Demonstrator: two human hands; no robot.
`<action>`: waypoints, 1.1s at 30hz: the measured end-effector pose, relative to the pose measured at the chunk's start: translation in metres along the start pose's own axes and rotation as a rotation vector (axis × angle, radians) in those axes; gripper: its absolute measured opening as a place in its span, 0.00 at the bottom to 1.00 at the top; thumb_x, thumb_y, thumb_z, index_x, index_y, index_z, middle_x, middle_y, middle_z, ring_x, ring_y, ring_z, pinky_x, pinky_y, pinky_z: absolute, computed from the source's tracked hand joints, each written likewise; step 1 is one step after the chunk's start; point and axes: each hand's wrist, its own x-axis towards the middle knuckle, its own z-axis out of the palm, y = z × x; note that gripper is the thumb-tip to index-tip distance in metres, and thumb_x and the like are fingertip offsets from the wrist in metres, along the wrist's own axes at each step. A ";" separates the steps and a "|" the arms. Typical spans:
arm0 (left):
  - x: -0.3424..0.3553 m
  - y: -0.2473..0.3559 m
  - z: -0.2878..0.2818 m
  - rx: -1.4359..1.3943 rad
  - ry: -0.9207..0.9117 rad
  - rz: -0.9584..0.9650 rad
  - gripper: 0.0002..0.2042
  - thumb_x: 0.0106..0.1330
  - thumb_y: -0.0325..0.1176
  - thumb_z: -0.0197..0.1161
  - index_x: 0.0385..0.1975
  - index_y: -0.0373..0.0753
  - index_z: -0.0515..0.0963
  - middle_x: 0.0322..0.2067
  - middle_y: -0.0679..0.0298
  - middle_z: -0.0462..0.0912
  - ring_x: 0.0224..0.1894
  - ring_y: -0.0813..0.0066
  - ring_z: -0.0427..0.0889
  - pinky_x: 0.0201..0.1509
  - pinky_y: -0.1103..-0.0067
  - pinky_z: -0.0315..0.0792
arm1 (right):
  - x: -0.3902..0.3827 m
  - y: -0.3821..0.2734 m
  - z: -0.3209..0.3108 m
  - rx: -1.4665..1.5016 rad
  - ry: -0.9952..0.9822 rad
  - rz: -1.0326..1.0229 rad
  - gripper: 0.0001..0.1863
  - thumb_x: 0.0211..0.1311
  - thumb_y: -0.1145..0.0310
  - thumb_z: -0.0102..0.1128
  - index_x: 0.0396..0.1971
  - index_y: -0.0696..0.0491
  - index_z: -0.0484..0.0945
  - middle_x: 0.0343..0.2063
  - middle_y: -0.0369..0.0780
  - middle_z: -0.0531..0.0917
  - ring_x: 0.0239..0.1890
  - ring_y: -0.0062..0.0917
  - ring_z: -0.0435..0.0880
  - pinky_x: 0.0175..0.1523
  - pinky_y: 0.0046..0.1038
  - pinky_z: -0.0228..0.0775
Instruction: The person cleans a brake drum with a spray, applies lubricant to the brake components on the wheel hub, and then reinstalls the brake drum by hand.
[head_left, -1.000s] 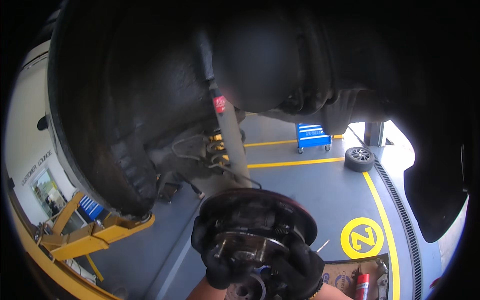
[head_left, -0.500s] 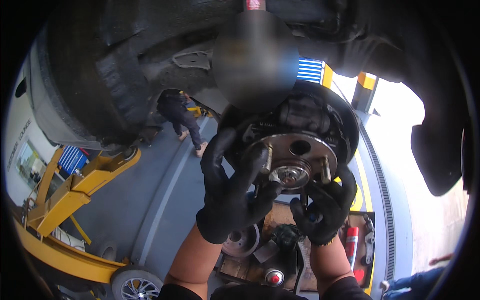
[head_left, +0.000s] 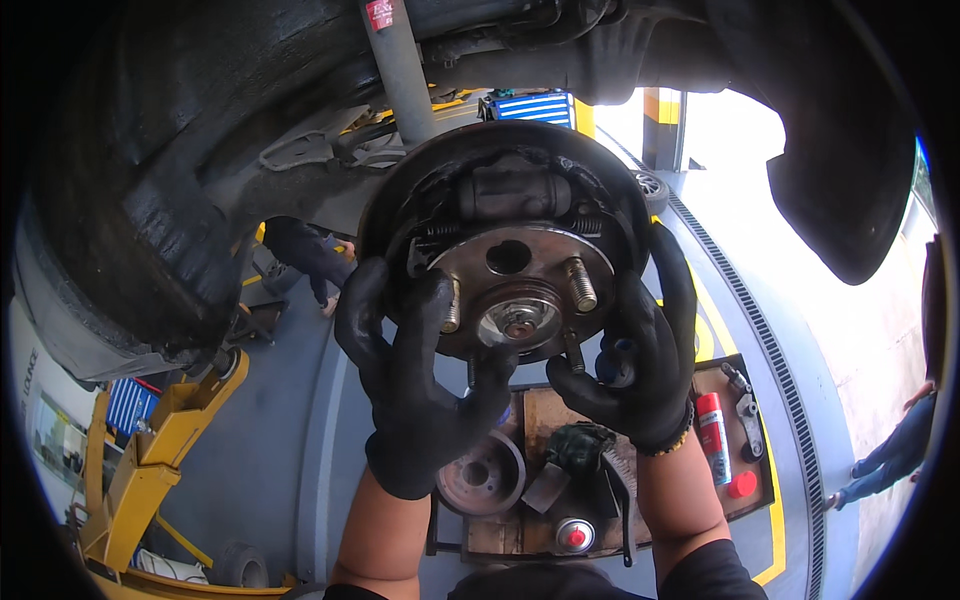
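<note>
A drum brake assembly (head_left: 515, 190) hangs in front of me, with a dark round backing plate and springs. At its middle is a bare wheel hub (head_left: 545, 255) with threaded studs and a shiny center. My left hand (head_left: 420, 375), in a black glove, grips the left side of the assembly, fingers up and thumb under the hub. My right hand (head_left: 640, 375), gloved too, curls around its right side, its thumb near a lower stud. A small dark round thing with blue on it (head_left: 617, 362) shows among the right fingers; its kind is unclear. The fingertips' contacts behind are hidden.
Below is a tray (head_left: 510, 535) holding a brake drum (head_left: 482, 472), a red spray can (head_left: 713, 435), a red cap (head_left: 742, 485) and a metal arm (head_left: 745, 415). A yellow lift arm (head_left: 165, 460) stands left. Two people (head_left: 305, 255) (head_left: 890, 455) are nearby.
The view has shifted, bringing the brake assembly more fully into sight. My right fingers have risen from below the hub to its right edge. My left hand stays at the left side.
</note>
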 end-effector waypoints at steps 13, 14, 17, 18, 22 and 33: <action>-0.003 -0.006 -0.007 -0.069 -0.029 -0.002 0.36 0.59 0.38 0.72 0.70 0.47 0.69 0.68 0.40 0.55 0.70 0.35 0.62 0.68 0.52 0.68 | 0.024 -0.008 0.001 0.252 -0.092 0.009 0.35 0.47 0.61 0.85 0.56 0.47 0.77 0.71 0.59 0.62 0.68 0.61 0.73 0.64 0.51 0.78; -0.001 -0.008 -0.002 -0.143 0.000 0.013 0.37 0.57 0.37 0.74 0.70 0.48 0.69 0.68 0.42 0.55 0.70 0.36 0.62 0.68 0.52 0.69 | 0.025 -0.010 0.003 0.294 -0.043 0.011 0.31 0.49 0.70 0.81 0.55 0.45 0.77 0.70 0.59 0.64 0.66 0.61 0.75 0.63 0.52 0.78; 0.006 -0.007 0.002 -0.399 0.039 0.022 0.41 0.55 0.44 0.81 0.70 0.51 0.69 0.70 0.45 0.53 0.73 0.36 0.61 0.69 0.54 0.71 | 0.035 -0.019 -0.008 0.121 -0.143 0.066 0.32 0.49 0.78 0.72 0.58 0.44 0.77 0.68 0.60 0.66 0.65 0.59 0.76 0.63 0.51 0.79; 0.007 -0.007 0.000 -0.416 0.046 0.033 0.43 0.55 0.48 0.82 0.72 0.52 0.68 0.71 0.46 0.55 0.73 0.37 0.62 0.70 0.54 0.70 | 0.035 -0.015 -0.006 0.081 -0.122 0.023 0.30 0.45 0.79 0.67 0.55 0.49 0.80 0.67 0.61 0.67 0.65 0.56 0.77 0.61 0.46 0.80; -0.013 -0.035 -0.008 -0.654 0.077 -0.013 0.40 0.60 0.42 0.78 0.72 0.44 0.67 0.70 0.47 0.62 0.71 0.43 0.68 0.74 0.56 0.66 | 0.023 -0.015 -0.012 0.000 -0.190 0.103 0.16 0.43 0.75 0.64 0.37 0.63 0.83 0.37 0.55 0.87 0.60 0.56 0.78 0.69 0.49 0.66; 0.030 -0.065 -0.008 -0.624 0.058 0.035 0.31 0.65 0.24 0.69 0.69 0.41 0.68 0.64 0.47 0.74 0.65 0.46 0.75 0.65 0.57 0.72 | 0.007 -0.011 0.003 -0.044 -0.074 0.063 0.25 0.51 0.78 0.65 0.53 0.68 0.81 0.69 0.57 0.68 0.65 0.45 0.77 0.68 0.40 0.69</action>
